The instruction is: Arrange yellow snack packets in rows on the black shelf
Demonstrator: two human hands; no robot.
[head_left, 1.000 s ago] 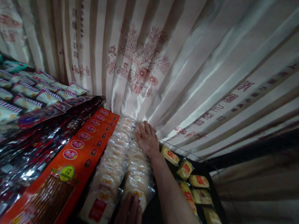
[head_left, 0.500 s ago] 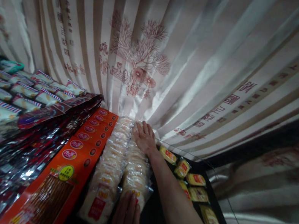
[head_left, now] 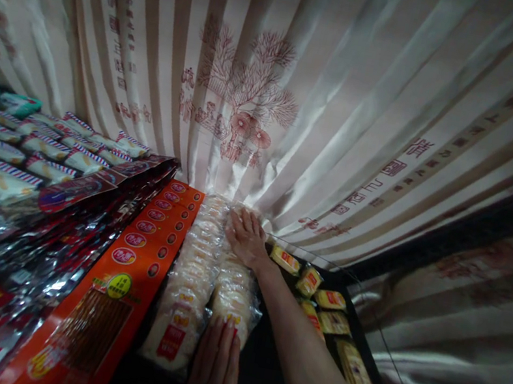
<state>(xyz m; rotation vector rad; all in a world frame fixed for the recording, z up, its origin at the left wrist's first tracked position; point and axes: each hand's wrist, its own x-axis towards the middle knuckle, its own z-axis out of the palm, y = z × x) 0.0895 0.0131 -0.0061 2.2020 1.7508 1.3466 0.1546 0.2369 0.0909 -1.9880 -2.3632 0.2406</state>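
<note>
Two rows of clear cracker packets run away from me down the middle of a shelf. The right row (head_left: 235,284) lies between my hands. My right hand (head_left: 246,238) rests flat on its far end, fingers stretched out toward the curtain. My left hand (head_left: 215,370) lies flat with fingers together against the near end of that row, fingertips on the front packet. The left row (head_left: 190,273) sits just beside it, untouched. Neither hand grips anything.
Orange snack boxes (head_left: 121,281) lie left of the crackers, then shiny dark foil bags (head_left: 45,234) and striped white packets (head_left: 19,157). Yellow wrapped snacks (head_left: 329,311) fill a dark tray to the right. A pale printed curtain (head_left: 255,86) hangs right behind the shelf.
The view has shifted slightly. My left hand has slid a little further up onto the front packet; my right hand stays on the far end of the row.
</note>
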